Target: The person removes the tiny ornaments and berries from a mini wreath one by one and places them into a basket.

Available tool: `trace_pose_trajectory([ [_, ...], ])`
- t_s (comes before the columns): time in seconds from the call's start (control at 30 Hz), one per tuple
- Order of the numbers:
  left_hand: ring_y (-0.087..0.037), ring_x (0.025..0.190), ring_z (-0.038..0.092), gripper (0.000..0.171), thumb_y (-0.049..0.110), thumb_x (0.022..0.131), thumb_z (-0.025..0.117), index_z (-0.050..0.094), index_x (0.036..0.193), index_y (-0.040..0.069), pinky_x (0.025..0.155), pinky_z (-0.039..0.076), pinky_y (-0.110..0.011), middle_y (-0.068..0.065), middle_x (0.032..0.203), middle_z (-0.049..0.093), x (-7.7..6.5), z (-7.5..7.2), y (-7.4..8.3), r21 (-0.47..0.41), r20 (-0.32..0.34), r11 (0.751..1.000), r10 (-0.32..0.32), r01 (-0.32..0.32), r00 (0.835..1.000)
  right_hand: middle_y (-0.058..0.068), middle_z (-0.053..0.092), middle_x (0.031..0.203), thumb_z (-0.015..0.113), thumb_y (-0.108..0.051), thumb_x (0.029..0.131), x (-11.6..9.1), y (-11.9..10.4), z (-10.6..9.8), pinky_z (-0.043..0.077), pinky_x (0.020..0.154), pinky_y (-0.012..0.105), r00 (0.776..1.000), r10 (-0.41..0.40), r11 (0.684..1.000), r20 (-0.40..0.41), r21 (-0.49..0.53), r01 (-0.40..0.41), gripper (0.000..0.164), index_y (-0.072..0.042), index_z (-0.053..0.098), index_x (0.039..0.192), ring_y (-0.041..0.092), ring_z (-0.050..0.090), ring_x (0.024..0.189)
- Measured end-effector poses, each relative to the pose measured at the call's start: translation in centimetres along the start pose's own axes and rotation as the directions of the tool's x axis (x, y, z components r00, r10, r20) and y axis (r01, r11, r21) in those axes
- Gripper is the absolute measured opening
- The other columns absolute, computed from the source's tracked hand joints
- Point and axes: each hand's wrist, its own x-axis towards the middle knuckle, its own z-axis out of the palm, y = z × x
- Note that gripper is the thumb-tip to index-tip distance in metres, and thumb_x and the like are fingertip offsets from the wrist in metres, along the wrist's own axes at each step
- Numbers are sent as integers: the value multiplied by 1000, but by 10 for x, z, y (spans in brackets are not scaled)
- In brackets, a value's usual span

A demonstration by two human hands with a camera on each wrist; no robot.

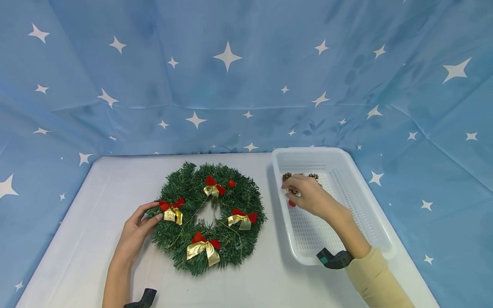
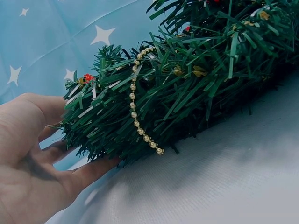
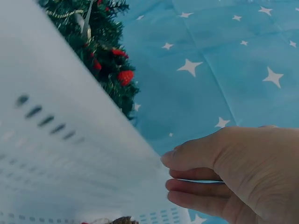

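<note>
A blue cloth backdrop (image 1: 254,90) printed with white stars rises behind a white-covered table (image 1: 173,286). At the left, the left hand (image 1: 135,231) grips the left edge of a green wreath (image 1: 227,237), thumb and fingers on either side of it, right by a red-and-gold bow (image 1: 172,212). A string of gold beads (image 2: 133,107) hangs at that edge. The wreath lies flat on the table, with three more bows and a red ball (image 1: 231,183) on it. Just to its right stands a white basket (image 1: 312,231) holding pine cones (image 1: 286,176) and something small and red (image 1: 292,203). The right hand (image 1: 308,194) hovers over these, fingers loosely bent, a narrow gap between thumb and fingers.
</note>
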Motion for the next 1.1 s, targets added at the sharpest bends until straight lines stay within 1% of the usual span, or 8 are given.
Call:
trace_pose_trajectory([
  [0.13,-41,153,28,55,31,104,64,44,153,15,86,48,-13,-12,171,16,-1,-1,-1,-18,5,1000,8,-7,1000,9,73,100,77,3,87,1,-7,0,59,75,37,1000,-5,1000,-11,18,5,19,-4,74,105,24,69,85],
  [0.2,-43,153,28,55,31,104,64,44,153,15,87,48,-11,-12,171,16,-1,-1,-1,-21,7,1000,6,-6,1000,8,73,100,78,3,87,2,-11,1,59,75,37,1000,-11,1000,-19,24,12,20,-4,74,105,24,69,86],
  [0.67,-40,151,32,55,32,104,64,44,153,14,88,49,-12,-11,170,19,-1,1,0,-14,0,1000,4,-4,1000,8,74,108,77,1,89,12,-29,11,61,81,42,997,-24,994,-73,107,32,21,-5,73,109,27,73,91],
  [0.73,-35,150,35,55,32,104,64,44,153,14,88,49,-12,-11,170,19,-1,1,0,-12,-1,1000,5,-5,1000,7,74,108,77,0,90,14,-32,12,61,81,41,997,-16,993,-79,119,25,21,-6,73,110,27,74,92],
  [0.83,-15,141,45,55,31,104,64,45,152,14,88,49,-13,-12,169,21,-1,1,0,-9,-5,1000,7,-7,1000,6,74,108,77,-1,90,16,-37,13,61,82,40,996,-4,991,-85,137,15,21,-7,73,110,28,74,93],
  [0.93,2,128,49,54,31,104,64,46,152,14,87,50,-14,-12,168,23,0,2,0,-12,-8,1000,10,-10,1000,6,74,108,77,-2,90,18,-41,14,61,83,37,996,5,988,-91,155,9,21,-7,73,110,28,74,93],
  [1.0,5,124,50,54,31,104,65,46,152,14,87,51,-14,-12,168,24,0,2,-1,-15,-10,1000,12,-12,1000,7,74,108,77,-2,90,20,-44,15,61,83,36,995,1,987,-100,160,16,21,-7,73,110,27,75,93],
  [1.1,3,126,50,55,31,103,65,46,152,13,88,51,-14,-12,168,24,0,2,-1,-16,-9,1000,12,-13,1000,7,74,107,78,-2,90,23,-46,17,61,82,35,993,-4,986,-114,165,23,21,-7,74,110,26,75,92],
])
